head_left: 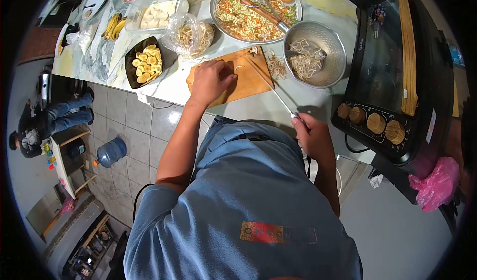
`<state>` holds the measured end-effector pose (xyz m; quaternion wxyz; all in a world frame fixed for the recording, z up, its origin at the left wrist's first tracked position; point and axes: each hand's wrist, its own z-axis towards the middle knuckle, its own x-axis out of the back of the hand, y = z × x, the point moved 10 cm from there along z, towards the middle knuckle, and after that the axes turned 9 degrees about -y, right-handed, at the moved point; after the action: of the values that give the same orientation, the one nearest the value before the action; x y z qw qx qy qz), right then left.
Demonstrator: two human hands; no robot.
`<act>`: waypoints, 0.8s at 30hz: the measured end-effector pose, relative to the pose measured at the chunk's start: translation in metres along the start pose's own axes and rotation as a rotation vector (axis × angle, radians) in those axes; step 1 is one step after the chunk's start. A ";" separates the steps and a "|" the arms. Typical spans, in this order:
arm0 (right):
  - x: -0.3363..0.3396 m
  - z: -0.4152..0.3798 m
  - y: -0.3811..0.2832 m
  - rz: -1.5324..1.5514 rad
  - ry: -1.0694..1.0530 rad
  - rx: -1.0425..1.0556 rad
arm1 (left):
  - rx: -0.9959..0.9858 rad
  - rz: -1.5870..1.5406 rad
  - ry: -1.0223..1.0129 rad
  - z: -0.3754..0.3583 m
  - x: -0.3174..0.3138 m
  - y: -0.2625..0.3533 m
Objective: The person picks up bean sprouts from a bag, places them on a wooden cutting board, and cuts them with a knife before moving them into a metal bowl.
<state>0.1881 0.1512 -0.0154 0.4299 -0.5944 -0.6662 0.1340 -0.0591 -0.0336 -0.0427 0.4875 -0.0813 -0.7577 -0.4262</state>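
A wooden cutting board point(229, 88) lies on the counter before me. Over its left part is my left hand point(212, 81), its fingers curled; what they hold, if anything, is hidden. My right hand point(313, 135) grips the handle of a long thin knife point(272, 88), whose tip rests near the board's upper edge. A brown mushroom piece point(255, 50) lies by that edge, and a small pale sliver sits on the board. Bean sprout scraps point(276, 65) are strewn right of the board. A metal bowl point(337, 56) with bean sprouts and a utensil stands further right.
A large tray point(217, 19) of chopped vegetables with an egg stands behind the board. Left are a bag of sprouts point(191, 35), a dark bowl point(130, 64) of yellow slices and a plastic container point(131, 20). A black oven point(385, 66) stands right. Another person point(52, 118) is far left.
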 end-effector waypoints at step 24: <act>-0.028 -0.001 -0.019 -0.057 -0.101 0.002 | 0.187 -0.028 0.077 0.009 -0.012 -0.014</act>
<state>0.1737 0.1206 -0.0133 0.4000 -0.5672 -0.7037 0.1519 -0.0668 -0.0321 -0.0622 0.5155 -0.0084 -0.7760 -0.3633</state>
